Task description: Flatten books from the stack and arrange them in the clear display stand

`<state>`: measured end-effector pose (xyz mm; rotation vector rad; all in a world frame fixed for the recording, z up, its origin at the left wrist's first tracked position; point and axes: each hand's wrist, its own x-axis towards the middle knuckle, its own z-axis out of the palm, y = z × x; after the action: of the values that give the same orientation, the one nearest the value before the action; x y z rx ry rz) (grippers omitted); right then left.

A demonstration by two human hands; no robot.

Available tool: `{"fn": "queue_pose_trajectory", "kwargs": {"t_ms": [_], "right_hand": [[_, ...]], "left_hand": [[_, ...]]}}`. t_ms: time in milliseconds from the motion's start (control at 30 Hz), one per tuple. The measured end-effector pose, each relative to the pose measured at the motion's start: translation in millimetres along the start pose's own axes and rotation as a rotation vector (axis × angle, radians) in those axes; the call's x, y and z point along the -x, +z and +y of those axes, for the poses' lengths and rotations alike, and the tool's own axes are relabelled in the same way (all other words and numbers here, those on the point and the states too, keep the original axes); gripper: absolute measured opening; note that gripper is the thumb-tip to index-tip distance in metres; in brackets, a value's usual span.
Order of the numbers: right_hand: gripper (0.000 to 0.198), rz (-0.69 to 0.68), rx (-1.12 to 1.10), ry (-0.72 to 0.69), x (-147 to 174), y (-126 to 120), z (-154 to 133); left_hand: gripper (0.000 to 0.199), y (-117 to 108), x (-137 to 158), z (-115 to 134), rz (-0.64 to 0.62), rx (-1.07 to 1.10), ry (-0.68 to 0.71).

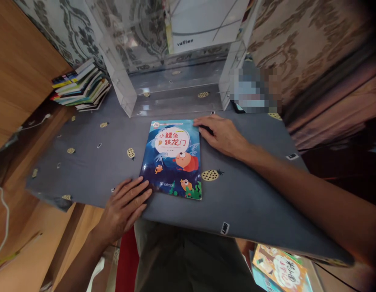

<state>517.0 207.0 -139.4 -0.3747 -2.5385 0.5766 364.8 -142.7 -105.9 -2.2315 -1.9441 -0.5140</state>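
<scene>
A blue children's picture book (172,170) with orange fish and red Chinese characters on its cover lies closed and flat on the table. My left hand (123,207) rests at its lower left corner, fingers stretched out and the fingertips touching the edge. At the upper right corner is my right hand (220,134), its fingertips on the book's edge and its thumb apart from the forefinger. Neither hand is wrapped round the book.
A clear acrylic rack (175,105) stands behind the book, with a white book (206,24) on its upper shelf. Stacked books (81,87) are at the back left. The grey tablecloth (93,162) has pineapples. An orange book (282,267) lies below the table's front edge.
</scene>
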Motion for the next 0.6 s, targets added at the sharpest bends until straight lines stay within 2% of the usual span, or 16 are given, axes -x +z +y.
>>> {"fn": "queue_pose_trajectory", "kwargs": {"t_ms": [200, 367, 467, 600], "right_hand": [[0.039, -0.069, 0.155, 0.000, 6.2, 4.9, -18.9], [0.059, -0.168, 0.331, 0.033, 22.4, 8.6, -46.8], [0.063, -0.207, 0.340, 0.011, 34.3, 6.0, -63.0], [0.067, -0.297, 0.260, -0.034, 51.6, 1.0, -88.6]], "left_hand": [[0.031, -1.3, -2.8, 0.7, 0.063, 0.030, -0.022], [0.015, 0.3, -20.8, 2.4, 0.117, 0.036, -0.021], [0.008, 1.5, -31.3, 3.6, 0.127, 0.008, -0.028], [0.018, 3.3, -45.0, 2.3, 0.085, 0.011, -0.087]]}}
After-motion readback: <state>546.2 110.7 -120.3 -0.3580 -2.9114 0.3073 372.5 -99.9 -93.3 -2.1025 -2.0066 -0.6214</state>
